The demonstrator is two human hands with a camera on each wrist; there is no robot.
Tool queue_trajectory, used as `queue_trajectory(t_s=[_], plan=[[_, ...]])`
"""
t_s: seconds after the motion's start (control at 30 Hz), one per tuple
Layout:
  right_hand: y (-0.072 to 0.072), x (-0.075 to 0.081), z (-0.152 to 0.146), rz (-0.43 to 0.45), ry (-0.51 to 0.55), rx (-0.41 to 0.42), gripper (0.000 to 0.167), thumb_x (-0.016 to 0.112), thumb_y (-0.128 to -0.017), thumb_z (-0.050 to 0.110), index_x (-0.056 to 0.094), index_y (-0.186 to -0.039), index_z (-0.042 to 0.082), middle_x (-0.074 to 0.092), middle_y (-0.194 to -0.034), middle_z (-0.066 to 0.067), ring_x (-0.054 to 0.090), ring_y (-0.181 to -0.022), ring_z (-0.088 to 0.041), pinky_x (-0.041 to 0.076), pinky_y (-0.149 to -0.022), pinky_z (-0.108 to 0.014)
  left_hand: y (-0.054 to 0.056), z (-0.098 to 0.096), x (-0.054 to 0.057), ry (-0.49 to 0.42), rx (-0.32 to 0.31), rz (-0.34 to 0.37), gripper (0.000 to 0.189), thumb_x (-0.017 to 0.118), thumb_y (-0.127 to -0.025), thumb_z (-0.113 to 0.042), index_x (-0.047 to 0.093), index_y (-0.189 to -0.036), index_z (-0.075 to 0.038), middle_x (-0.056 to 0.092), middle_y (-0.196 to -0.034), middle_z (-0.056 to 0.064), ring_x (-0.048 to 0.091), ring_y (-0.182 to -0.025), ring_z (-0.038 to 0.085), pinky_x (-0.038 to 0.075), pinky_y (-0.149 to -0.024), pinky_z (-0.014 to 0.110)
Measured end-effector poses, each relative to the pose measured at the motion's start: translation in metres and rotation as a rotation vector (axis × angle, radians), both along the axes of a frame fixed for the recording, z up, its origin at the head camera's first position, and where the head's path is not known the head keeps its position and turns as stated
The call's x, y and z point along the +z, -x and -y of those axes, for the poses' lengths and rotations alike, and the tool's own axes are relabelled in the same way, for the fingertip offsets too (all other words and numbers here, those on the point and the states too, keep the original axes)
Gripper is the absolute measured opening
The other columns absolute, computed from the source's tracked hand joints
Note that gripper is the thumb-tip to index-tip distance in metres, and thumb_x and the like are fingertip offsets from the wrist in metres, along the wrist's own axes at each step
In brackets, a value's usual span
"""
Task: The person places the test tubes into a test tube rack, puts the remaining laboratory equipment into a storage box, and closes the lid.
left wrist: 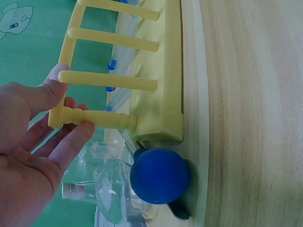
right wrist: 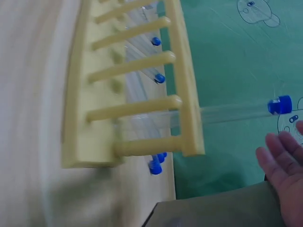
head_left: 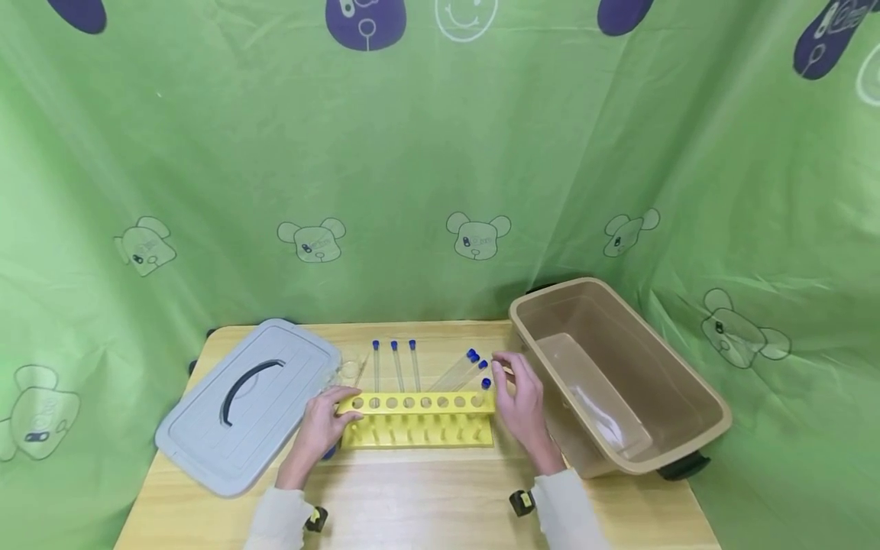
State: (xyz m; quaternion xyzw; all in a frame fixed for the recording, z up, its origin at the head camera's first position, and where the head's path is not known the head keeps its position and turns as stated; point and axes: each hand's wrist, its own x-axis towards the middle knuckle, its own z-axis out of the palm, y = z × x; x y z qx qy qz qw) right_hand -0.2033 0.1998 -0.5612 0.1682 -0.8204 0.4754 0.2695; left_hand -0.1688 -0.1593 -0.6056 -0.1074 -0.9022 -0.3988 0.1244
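A yellow test tube rack point(head_left: 417, 439) stands upright on the table. My left hand point(head_left: 321, 428) grips its left end, thumb and fingers about the top bar and end post, as the left wrist view point(left wrist: 38, 137) shows. One clear test tube with a blue cap point(right wrist: 280, 105) stands in the rack's rightmost hole. Beside that cap is my right hand point(head_left: 520, 397), fingers loosely bent and holding nothing; the right wrist view shows its fingers point(right wrist: 279, 156) apart from the cap. Behind the rack lie several capped tubes: three to the left point(head_left: 397, 367), others to the right point(head_left: 454, 370).
A grey lid point(head_left: 275, 412) with a black handle lies at left. On the right stands a brown bin point(head_left: 687, 451). Clear glassware, including a stoppered flask point(left wrist: 111, 191), and a round blue object point(left wrist: 159, 176) sit by the rack's left end. Green curtain point(head_left: 412, 153) hangs behind.
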Motion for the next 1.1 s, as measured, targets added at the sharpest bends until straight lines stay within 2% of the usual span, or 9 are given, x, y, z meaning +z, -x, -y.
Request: queue_trajectory(t_s=[0.1, 0.17, 0.27, 0.5, 0.7, 0.87, 1.1], plan=[[0.013, 0.002, -0.002, 0.040, -0.002, -0.012, 0.020, 0.058, -0.103, 0.004, 0.065, -0.118, -0.007, 0.068, -0.112, -0.021, 0.069, -0.101, -0.032, 0.062, -0.085, -0.045, 0.000, 0.001, -0.001, -0.003, 0.003, -0.001, 0.044, 0.089, -0.073, -0.004, 0.074, -0.114, -0.002, 0.073, -0.114, 0.016, 0.070, -0.106, 0.038, 0.055, -0.098, 0.053], [0.020, 0.006, -0.002, 0.098, -0.009, -0.023, 0.022, 0.057, -0.104, 0.007, 0.065, -0.120, -0.007, 0.067, -0.113, -0.020, 0.069, -0.101, -0.034, 0.062, -0.087, -0.048, 0.000, 0.001, -0.001, -0.004, 0.004, -0.010, 0.044, 0.089, -0.072, -0.003, 0.074, -0.114, -0.001, 0.074, -0.114, 0.016, 0.070, -0.106, 0.038, 0.055, -0.097, 0.053], [0.029, 0.012, 0.000, 0.196, -0.052, -0.037, 0.023, 0.058, -0.105, 0.009, 0.065, -0.121, -0.006, 0.066, -0.114, -0.019, 0.067, -0.102, -0.033, 0.061, -0.088, -0.046, 0.000, 0.002, -0.001, -0.003, 0.004, -0.025, 0.044, 0.090, -0.072, -0.003, 0.074, -0.113, -0.001, 0.074, -0.113, 0.016, 0.070, -0.105, 0.038, 0.056, -0.097, 0.053], [0.050, 0.020, 0.003, 0.352, -0.155, -0.045, 0.023, 0.061, -0.102, 0.007, 0.066, -0.120, -0.006, 0.065, -0.116, -0.021, 0.066, -0.107, -0.036, 0.061, -0.089, -0.046, 0.001, 0.003, -0.002, -0.004, 0.003, -0.011, 0.043, 0.089, -0.073, -0.007, 0.075, -0.114, -0.002, 0.074, -0.113, 0.015, 0.070, -0.106, 0.038, 0.056, -0.097, 0.052], [0.068, 0.015, 0.002, 0.473, -0.254, 0.007, 0.027, 0.063, -0.097, 0.000, 0.065, -0.123, -0.005, 0.065, -0.121, -0.022, 0.063, -0.112, -0.037, 0.058, -0.095, -0.047, -0.001, 0.004, -0.004, 0.002, 0.005, -0.036, 0.043, 0.090, -0.073, -0.007, 0.075, -0.113, -0.003, 0.074, -0.112, 0.015, 0.070, -0.104, 0.037, 0.056, -0.095, 0.052], [0.078, 0.008, 0.000, 0.509, -0.367, 0.071, 0.028, 0.065, -0.091, -0.008, 0.067, -0.119, -0.005, 0.065, -0.123, -0.024, 0.060, -0.116, -0.042, 0.054, -0.099, -0.054, -0.001, 0.004, -0.004, -0.002, 0.010, -0.038, 0.043, 0.090, -0.072, -0.006, 0.075, -0.113, -0.003, 0.074, -0.112, 0.014, 0.070, -0.105, 0.036, 0.056, -0.096, 0.052], [0.089, -0.003, -0.004, 0.612, -0.404, 0.133, 0.039, 0.060, -0.076, -0.015, 0.070, -0.112, -0.005, 0.068, -0.118, -0.023, 0.062, -0.114, -0.046, 0.055, -0.097, -0.053, 0.000, 0.002, -0.003, -0.026, 0.006, -0.016, 0.044, 0.089, -0.072, -0.005, 0.075, -0.114, -0.003, 0.074, -0.114, 0.015, 0.070, -0.107, 0.037, 0.055, -0.098, 0.052]])
